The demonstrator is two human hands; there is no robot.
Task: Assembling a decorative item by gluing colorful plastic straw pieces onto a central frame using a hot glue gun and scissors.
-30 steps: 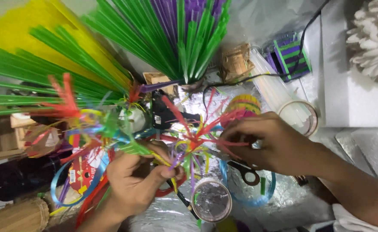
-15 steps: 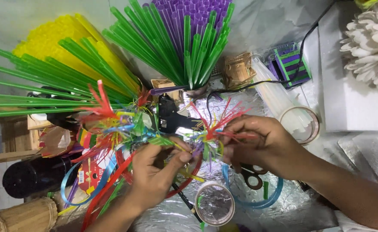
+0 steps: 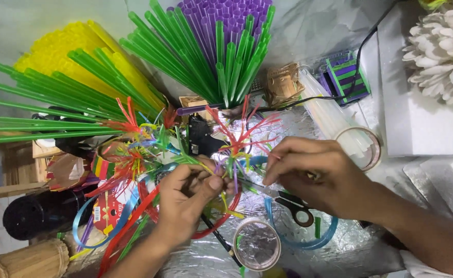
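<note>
My left hand (image 3: 185, 198) pinches the stem of a small straw flower (image 3: 235, 146) made of frayed red, green, yellow and purple strips. My right hand (image 3: 316, 175) sits just to the right of it, fingertips on the flower's right-hand strips. Under my right hand lie black-handled scissors (image 3: 293, 206). A cluster of similar frayed straw flowers (image 3: 134, 146) stands to the left of my left hand.
Bundles of green (image 3: 221, 56), purple (image 3: 224, 20) and yellow straws (image 3: 67, 51) fan out at the back. A black glue gun (image 3: 201, 136), a tape roll (image 3: 256, 244), a clear tube of glue sticks (image 3: 340, 123), a white paper flower (image 3: 442, 51) and a foil-covered surface (image 3: 340, 242) surround my hands.
The straw flower has been turned more upright and shifted slightly left. My right hand moved lower onto its strips; the scissors show more.
</note>
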